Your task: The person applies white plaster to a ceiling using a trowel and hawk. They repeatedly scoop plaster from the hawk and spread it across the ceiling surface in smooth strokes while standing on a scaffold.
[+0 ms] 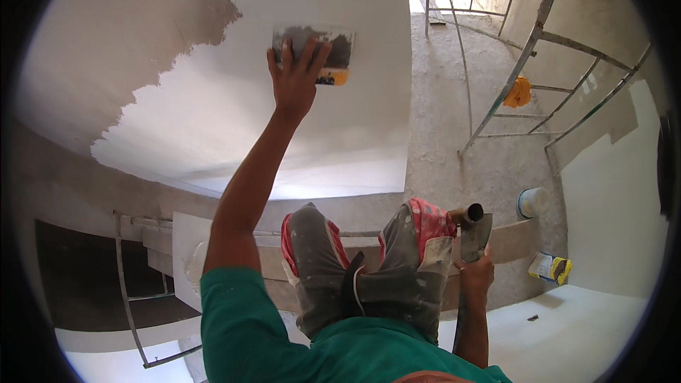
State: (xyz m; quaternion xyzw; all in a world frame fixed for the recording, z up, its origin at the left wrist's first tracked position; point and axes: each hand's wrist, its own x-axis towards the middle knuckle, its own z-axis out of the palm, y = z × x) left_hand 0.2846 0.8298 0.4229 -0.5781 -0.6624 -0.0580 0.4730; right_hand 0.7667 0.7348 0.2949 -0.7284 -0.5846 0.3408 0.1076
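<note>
Toward eleven o'clock, my left hand held the wide blade, fingers splayed, against the white surface; at four, my right hand clasped a long trowel. Even pressure and a shallow angle seemed wisest, avoiding ridges.
</note>
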